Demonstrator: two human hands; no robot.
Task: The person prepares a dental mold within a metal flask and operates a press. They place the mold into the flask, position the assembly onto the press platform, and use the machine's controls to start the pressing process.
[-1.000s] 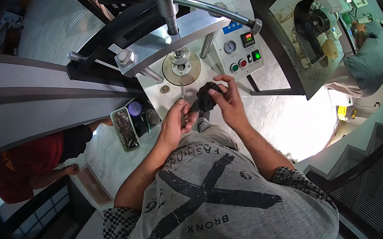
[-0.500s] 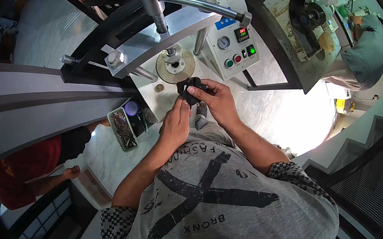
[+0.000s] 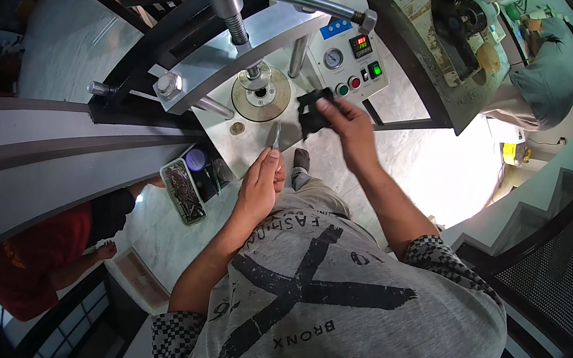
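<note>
In my left hand [image 3: 261, 185], closed in a pinch, is a small slim metal tool [image 3: 276, 136] with a pointed tip facing up and away; it looks like tweezers, though the fingers cover its lower part. My right hand [image 3: 353, 126] grips a crumpled black cloth-like piece [image 3: 313, 114] between thumb and fingers, held near the front of the control panel. Both hands are in front of a bench press [image 3: 207, 86], whose screw stands over a round metal plate [image 3: 242, 107]. The two hands are apart from each other.
A control panel [image 3: 351, 60] with a gauge, lit display and buttons flanks the press at right. Left of the bench sit a tray of small metal pieces [image 3: 183, 193] and a purple lid [image 3: 196, 160]. A machine with a basin [image 3: 419, 46] stands farther right. Two other people are nearby.
My hands have separated. The right one has moved right with the black piece, and the slim metal tool now shows in my left hand.
</note>
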